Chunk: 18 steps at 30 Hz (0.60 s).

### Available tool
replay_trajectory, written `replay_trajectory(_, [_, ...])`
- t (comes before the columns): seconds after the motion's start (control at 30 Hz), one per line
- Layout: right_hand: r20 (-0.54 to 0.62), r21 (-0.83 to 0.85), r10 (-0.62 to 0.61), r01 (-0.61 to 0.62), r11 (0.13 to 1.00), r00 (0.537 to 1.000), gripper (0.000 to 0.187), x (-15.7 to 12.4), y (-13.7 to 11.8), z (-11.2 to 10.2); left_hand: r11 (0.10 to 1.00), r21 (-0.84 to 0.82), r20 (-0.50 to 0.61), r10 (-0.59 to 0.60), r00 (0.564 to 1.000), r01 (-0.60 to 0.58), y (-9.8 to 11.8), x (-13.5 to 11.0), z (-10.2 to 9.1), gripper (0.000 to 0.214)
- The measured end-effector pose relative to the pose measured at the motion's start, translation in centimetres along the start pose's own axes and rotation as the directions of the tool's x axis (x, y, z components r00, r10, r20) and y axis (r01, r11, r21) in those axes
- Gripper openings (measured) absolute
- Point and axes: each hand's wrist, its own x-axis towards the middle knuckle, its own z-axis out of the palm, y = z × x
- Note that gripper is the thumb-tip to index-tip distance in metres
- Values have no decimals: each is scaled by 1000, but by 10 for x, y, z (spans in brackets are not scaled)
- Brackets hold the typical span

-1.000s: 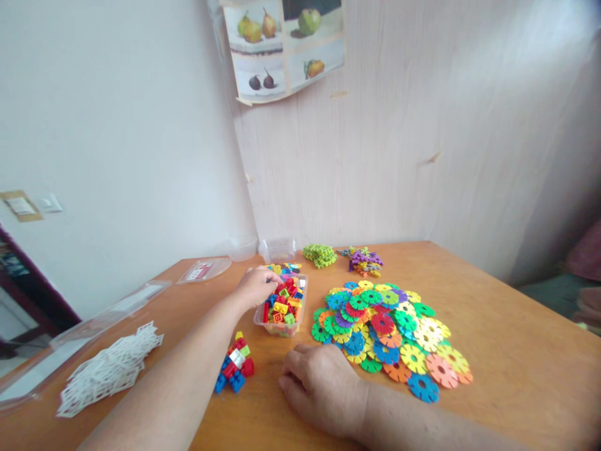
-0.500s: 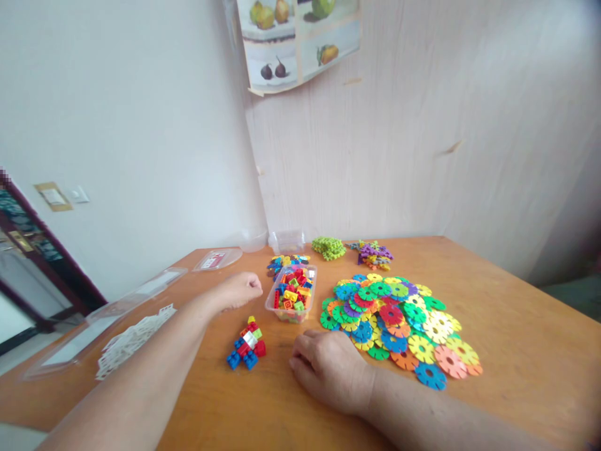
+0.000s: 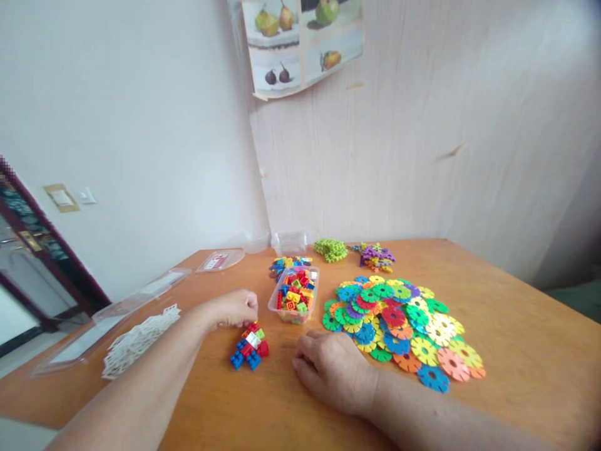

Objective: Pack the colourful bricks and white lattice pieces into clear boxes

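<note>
Here, left hand point(image 3: 237, 308) curled narrow by brick cluster point(image 3: 253, 341), its far end (pinching a piece? cannot tell) | right hand point(image 3: 333, 369) rests curled on table point(image 3: 277, 407), grip hidden, perhaps for support | brick tub point(image 3: 292, 317) beyond, presumably for easy reach

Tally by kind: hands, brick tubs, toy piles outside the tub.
Hands: 2 (left hand, right hand)
Brick tub: 1
Toy piles: 6 (bricks, discs, white pile, green pile, purple mix, blue-yellow pile)
Total: 9
</note>
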Motion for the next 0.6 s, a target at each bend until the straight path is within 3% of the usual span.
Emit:
replay_trajectory(0.2, [-4,7,-1,1,1000,1000,21,0,1,1,998,-63,-23,10,1000,-12,3,-3,-4,15])
replay_trajectory(0.3, [-2,11,-3,3,1000,1000,21,-1,1,2,997,-73,-141,25,990,-36,9,-6,-14,13])
replay_trajectory(0.47, [-12,9,-3,3,1000,1000,20,-1,1,3,993,-102,-432,6,902,-55,28,3,-30,13])
replay_trajectory(0.6, [-12,11,-2,2,1000,1000,20,-1,1,3,988,-82,-503,70,861,-128,53,18,-29,11])
